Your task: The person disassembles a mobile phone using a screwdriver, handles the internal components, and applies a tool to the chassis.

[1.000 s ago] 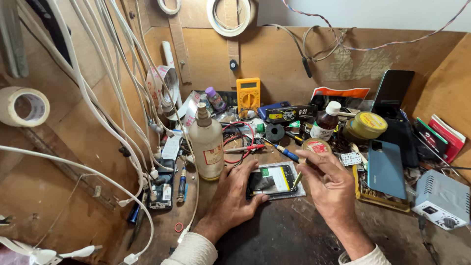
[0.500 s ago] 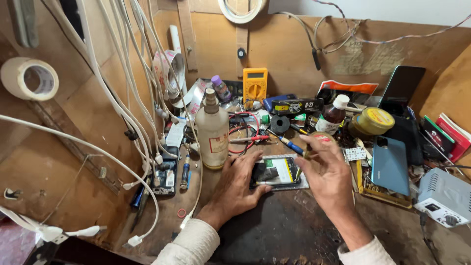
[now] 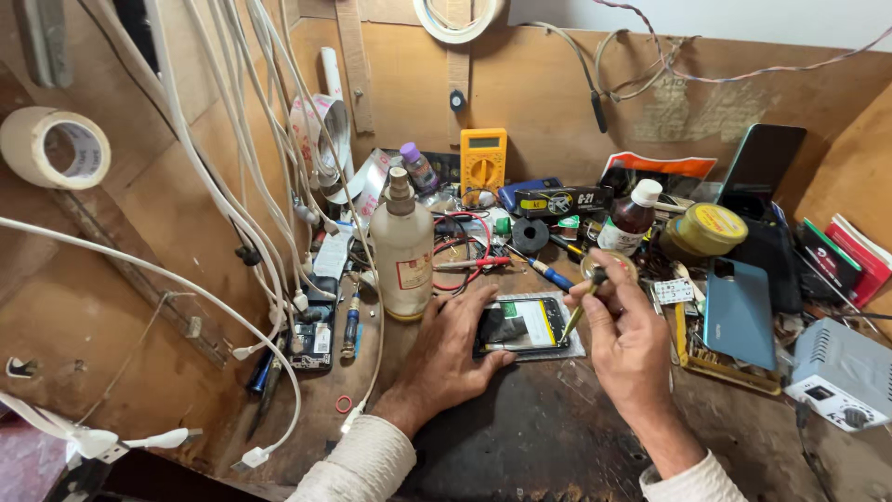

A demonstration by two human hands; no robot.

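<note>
Head view: the left hand (image 3: 452, 349) lies flat, pinning the opened phone (image 3: 525, 325) to the counter (image 3: 520, 437). The right hand (image 3: 624, 346), its grip pinched on a thin tool (image 3: 578, 311), works just right of the phone. Keep the pressure steady and the tool tip shallow.

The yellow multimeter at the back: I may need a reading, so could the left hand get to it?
Probably, with care. The left hand rests on the opened phone; the tall spray bottle and red wires crowd the way to the multimeter.
</note>
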